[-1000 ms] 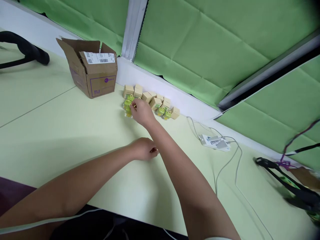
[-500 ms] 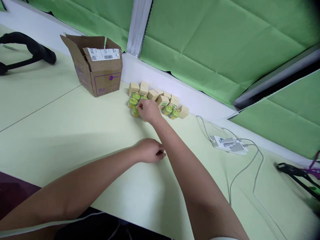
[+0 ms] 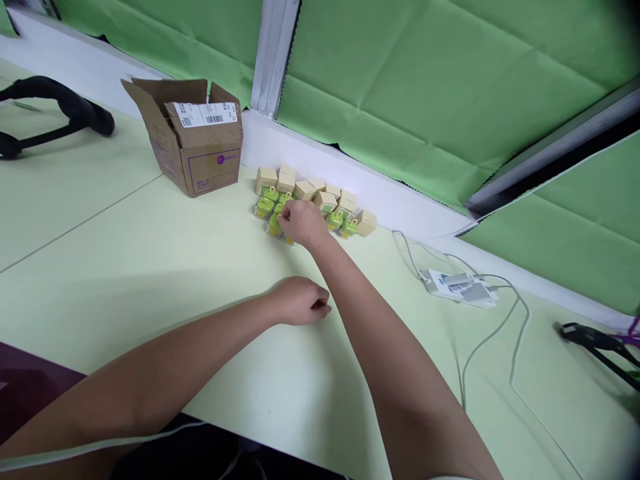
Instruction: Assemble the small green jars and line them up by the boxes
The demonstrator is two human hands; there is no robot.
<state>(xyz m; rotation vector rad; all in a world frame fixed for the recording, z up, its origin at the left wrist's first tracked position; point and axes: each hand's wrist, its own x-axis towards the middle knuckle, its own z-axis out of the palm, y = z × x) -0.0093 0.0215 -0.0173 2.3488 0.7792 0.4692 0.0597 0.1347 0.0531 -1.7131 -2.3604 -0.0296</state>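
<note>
My right hand [image 3: 303, 222] reaches into a cluster of small clear containers with green tops and pale loops. Its fingers are closed and pointing down; whatever is between them is hidden by the hand. One green-topped container [image 3: 273, 225] lies just left of the fingertips, and another green-topped container [image 3: 264, 207] sits farther left. To the right of the hand stand two more, including a green container [image 3: 349, 229]. Small beige cardboard boxes [image 3: 303, 189] form a row behind them. My left hand [image 3: 303, 301] rests on the table nearer to me, fingers curled, with nothing seen in them.
An open brown carton [image 3: 213, 163] with a shipping label stands at the back left. A white power strip [image 3: 460, 288] with grey cables lies to the right. Black frame-like objects [image 3: 65, 110] are at the left and right edges. Green cloth [image 3: 425, 87] covers the windows behind.
My right hand has shifted slightly right, away from the left containers, showing more of them. The green container by my fingertips sits slightly lower right. My left hand stays put.
</note>
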